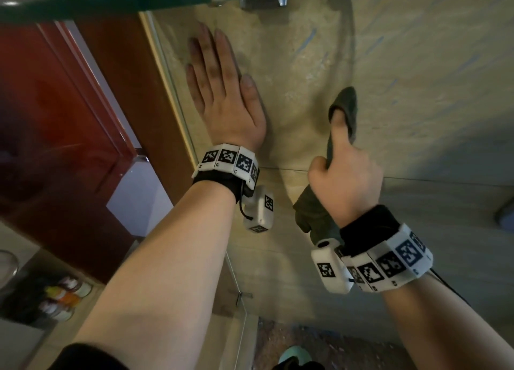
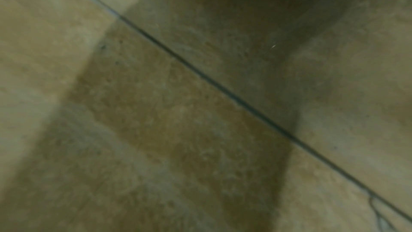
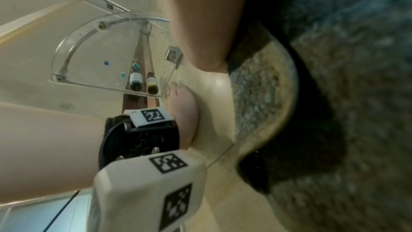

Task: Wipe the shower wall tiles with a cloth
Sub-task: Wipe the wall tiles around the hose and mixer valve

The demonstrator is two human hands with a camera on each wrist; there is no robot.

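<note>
Wiping the shower wall tiles (image 1: 417, 113)

The left hand (image 1: 225, 96) lies flat, fingers straight, against the beige tiles; beside it the right hand (image 1: 345, 174) grips a dark green cloth (image 1: 345, 105), thumb pressing it to the wall.

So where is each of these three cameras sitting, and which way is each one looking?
Head: worn high, looking down at the tiled wall; shows both forearms, left hand flat, right hand holding the cloth.
Left wrist: against the tiles, a grout line; no body clearly visible.
Right wrist: looks past the cloth toward a glass shelf and left wrist.
Shared: cloth, left hand.
</note>
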